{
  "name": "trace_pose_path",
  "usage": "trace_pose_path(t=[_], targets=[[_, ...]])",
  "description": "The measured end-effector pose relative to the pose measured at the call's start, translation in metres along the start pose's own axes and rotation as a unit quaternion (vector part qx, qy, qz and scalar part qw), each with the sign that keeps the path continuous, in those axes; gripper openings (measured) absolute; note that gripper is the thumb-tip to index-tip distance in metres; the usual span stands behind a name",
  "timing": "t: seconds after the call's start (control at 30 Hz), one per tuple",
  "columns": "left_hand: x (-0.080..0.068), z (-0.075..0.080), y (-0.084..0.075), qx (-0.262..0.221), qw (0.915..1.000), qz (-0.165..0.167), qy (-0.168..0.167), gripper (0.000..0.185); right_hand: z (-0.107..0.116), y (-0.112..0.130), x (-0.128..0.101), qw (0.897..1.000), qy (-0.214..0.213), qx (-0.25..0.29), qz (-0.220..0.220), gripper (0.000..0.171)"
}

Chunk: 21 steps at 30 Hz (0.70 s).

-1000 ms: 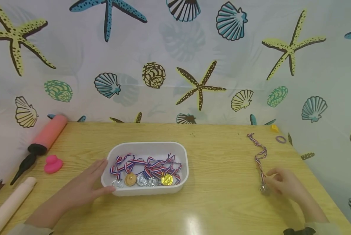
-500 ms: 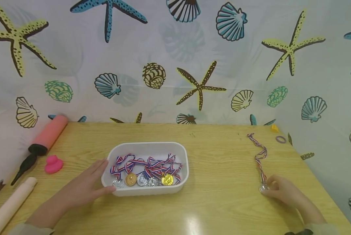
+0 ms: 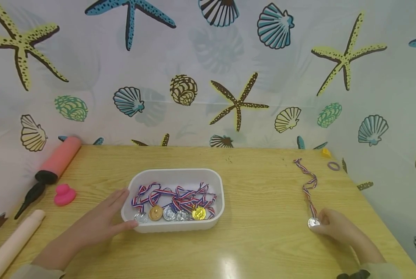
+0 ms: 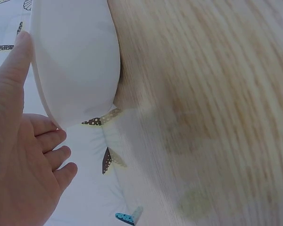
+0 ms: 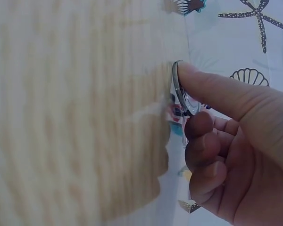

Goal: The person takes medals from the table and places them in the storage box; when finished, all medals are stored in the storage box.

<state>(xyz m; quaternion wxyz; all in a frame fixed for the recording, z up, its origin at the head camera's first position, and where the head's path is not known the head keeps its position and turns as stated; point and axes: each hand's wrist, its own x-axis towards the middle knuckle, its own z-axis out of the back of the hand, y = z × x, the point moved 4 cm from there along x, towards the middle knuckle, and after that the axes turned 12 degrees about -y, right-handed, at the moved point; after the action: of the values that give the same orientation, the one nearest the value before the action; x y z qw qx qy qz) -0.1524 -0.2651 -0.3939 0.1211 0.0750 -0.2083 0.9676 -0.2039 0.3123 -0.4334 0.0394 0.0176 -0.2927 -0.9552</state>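
Note:
My right hand (image 3: 340, 226) pinches a silver medal (image 3: 313, 223) at its edge near the table's right side. In the right wrist view the medal (image 5: 183, 89) stands edge-on between thumb and fingers. Its striped ribbon (image 3: 309, 186) trails away over the table toward the back. My left hand (image 3: 96, 224) rests against the left end of a white plastic tub (image 3: 173, 227), thumb at the front corner and fingers along the end wall. Inside lie several medals, including a bright gold one (image 3: 198, 212) and a bronze-coloured one (image 3: 156, 212), with tangled red, white and blue ribbons (image 3: 183, 199).
On the left are a pink hand pump (image 3: 59, 159) with a black nozzle, a pink rubber duck (image 3: 64, 194) and a pale rolling-pin-like stick (image 3: 14, 244). A purple ring (image 3: 333, 166) and a yellow piece (image 3: 326, 153) lie back right. A shell-patterned cloth (image 3: 208, 77) hangs behind the table.
The right hand has shifted slightly, its thumb coming onto the medal, whose face now turns up toward the head camera. The left hand and the tub stay put.

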Motion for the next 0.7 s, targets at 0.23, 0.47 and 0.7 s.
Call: trace_pose_path(t=[0.23,0.47,0.7], targets=[[-0.0001,0.0009,-0.0012,-0.002,1.0000,0.003,0.002,0.091,0.0004,0.0002,-0.0021,1.000,0.001,0.020,0.000,0.031],[-0.0005,0.0008,-0.0005,-0.003,1.0000,-0.001,-0.001,0.091,-0.0009,0.0007,0.0005,0.998,0.010,0.066,0.014,0.031],[-0.0007,0.0001,0.0012,-0.003,1.0000,0.000,-0.002,0.090,0.0000,-0.0024,0.0035,0.995,0.005,0.091,0.035,0.021]])
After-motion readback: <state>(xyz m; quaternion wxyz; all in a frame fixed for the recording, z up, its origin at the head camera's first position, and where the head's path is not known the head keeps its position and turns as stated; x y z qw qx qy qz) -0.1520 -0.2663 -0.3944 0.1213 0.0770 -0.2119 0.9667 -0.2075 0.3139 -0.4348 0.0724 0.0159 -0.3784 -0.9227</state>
